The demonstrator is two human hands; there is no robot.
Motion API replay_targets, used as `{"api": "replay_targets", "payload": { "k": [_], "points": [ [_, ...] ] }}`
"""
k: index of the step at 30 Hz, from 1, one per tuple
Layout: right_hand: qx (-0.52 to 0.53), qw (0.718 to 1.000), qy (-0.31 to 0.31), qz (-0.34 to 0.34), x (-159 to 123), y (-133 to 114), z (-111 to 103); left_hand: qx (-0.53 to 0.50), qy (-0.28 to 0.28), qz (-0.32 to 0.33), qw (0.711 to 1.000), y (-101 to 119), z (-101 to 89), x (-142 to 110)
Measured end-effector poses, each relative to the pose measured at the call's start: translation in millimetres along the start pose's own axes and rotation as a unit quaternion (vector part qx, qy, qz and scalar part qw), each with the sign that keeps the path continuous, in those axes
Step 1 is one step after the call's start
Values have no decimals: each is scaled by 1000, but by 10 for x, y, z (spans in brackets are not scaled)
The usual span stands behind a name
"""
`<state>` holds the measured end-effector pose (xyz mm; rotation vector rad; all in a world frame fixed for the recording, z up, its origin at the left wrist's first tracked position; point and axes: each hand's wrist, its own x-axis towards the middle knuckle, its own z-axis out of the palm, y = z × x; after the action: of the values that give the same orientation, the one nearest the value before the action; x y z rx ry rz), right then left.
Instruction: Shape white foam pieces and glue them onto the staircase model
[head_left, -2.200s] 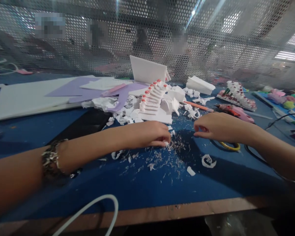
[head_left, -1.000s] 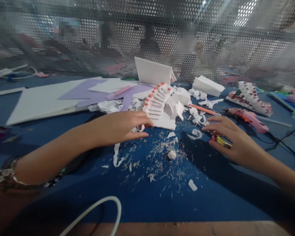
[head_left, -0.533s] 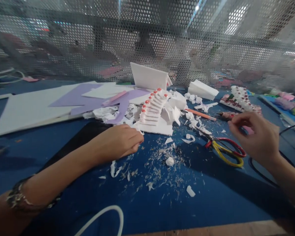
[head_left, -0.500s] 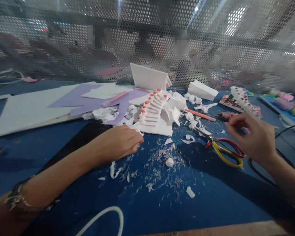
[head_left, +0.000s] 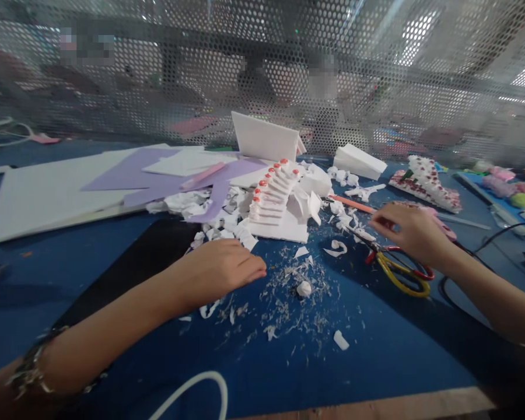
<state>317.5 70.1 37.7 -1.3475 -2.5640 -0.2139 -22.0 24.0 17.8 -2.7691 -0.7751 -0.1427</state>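
Head view: the right hand (head_left: 413,233) comes back in over the scissors (head_left: 387,271); the left hand (head_left: 221,268) edges toward the paper ball (head_left: 304,289).
Half a second ago the right hand hung farther right; now its loosely curled fingers sit at the end of the orange stick (head_left: 352,202), and I can't tell whether they touch or grip it. The left hand, fingers folded together, has shifted nearer the shavings (head_left: 284,312); anything under its fingertips is hidden from me. The ball lies loose on the worktop (head_left: 266,379), between the hands, untouched. On its far side the red-tipped white model (head_left: 269,201) stands as it did. It looks to me like a pause: only the hands are shifting.
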Motion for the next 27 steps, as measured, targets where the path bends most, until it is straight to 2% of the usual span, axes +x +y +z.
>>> {"api": "replay_targets", "payload": {
  "k": [4, 10, 15, 19, 23, 27],
  "points": [
    [-77, 996, -28, 17, 227, 76, 13, -6, -8, 30, 999, 117, 11, 29],
    [-101, 992, -65, 30, 477, 273, 212, -2, -2, 59, 998, 193, 31, 66],
    [-110, 988, -107, 34, 522, 334, 373, -5, 6, 42, 999, 231, 59, 88],
    [-126, 984, -111, 53, 538, 303, 434, -7, 26, 35, 999, 279, 97, 117],
    [-142, 979, -115, 87, 564, 272, 456, 7, 55, 31, 998, 322, 118, 134],
    [-154, 975, -129, 97, 547, 247, 400, -6, 58, 27, 998, 338, 110, 127]
  ]
}}
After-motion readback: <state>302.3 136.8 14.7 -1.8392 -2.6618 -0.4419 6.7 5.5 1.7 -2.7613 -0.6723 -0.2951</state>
